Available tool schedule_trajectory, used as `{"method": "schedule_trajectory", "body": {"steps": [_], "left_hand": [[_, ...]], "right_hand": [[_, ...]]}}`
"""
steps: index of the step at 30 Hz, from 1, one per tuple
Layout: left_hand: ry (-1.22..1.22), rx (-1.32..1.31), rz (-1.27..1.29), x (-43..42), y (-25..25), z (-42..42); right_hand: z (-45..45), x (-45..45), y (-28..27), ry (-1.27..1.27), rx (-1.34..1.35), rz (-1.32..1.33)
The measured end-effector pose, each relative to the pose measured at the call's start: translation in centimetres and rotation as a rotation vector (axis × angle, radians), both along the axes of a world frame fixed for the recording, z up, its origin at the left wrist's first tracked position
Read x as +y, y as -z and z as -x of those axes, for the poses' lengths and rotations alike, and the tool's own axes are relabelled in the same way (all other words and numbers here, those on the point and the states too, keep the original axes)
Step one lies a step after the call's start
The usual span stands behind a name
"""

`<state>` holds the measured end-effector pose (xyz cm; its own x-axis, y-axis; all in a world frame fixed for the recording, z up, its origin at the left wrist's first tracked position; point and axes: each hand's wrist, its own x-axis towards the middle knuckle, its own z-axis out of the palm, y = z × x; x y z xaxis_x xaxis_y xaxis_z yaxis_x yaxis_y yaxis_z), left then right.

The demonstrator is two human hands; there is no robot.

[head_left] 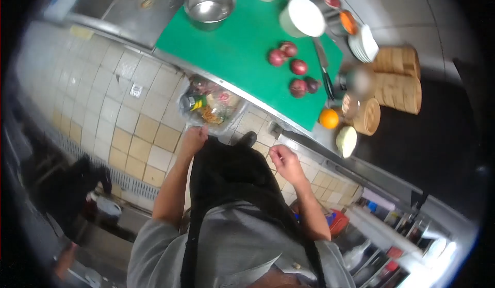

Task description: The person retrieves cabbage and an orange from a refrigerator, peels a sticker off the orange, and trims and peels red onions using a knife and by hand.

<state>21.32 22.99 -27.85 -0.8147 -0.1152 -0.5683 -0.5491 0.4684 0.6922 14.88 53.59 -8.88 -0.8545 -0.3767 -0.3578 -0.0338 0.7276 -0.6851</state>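
Observation:
My left hand [194, 140] hangs in front of the black apron, its fingers curled closed, near a bin [230, 123] lined with a clear bag and full of scraps. On the other side, my right hand [285, 163] is held in a loose fist below the counter edge. Neither hand shows anything in it or touches the worktop. Several red onions [298, 67] lie on the green cutting board [232, 51]. Beyond them is a knife [322, 58] with a black handle, lying flat along the board's far right side.
A steel bowl [210, 7] and a white tub [302, 17] stand on the board. To the right are an orange [329, 118], a cut cabbage [346, 141], stacked white bowls [363, 43] and bamboo steamers [397, 92]. A person's arm [64, 261] shows at lower left.

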Motion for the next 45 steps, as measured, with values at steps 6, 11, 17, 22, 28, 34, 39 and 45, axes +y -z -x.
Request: {"method": "schedule_trajectory", "body": {"steps": [6,11,17,22,28,34,39,45], "left_hand": [[-0.086,0.416,0.018,-1.0,-8.5,4.8],[-0.300,0.785,-0.160,2.2,-13.7,9.6],[-0.058,0.713,-0.043,7.4,-19.4,13.2],[0.028,0.705,0.082,12.4,-21.1,16.3],[0.193,0.614,0.352,17.6,-20.6,20.4],[0.100,0.614,0.223,17.9,-17.9,21.1],[-0.402,0.203,-1.222,14.1,-20.6,18.4],[-0.531,0.187,-1.470,11.0,-23.4,15.2]], "right_hand": [[3.9,3.6,-3.7,0.079,0.241,-0.056],[9.4,5.5,-6.3,0.114,0.489,-0.051],[17.0,7.1,-5.7,0.007,0.586,-0.111],[23.7,7.9,-3.3,-0.145,0.622,-0.152],[26.8,8.1,-2.2,-0.200,0.368,-0.330],[26.8,7.7,-1.5,-0.256,0.350,-0.464],[27.2,8.3,0.0,-0.163,0.333,-0.361],[27.5,7.2,-0.1,0.034,0.168,-0.247]]}}
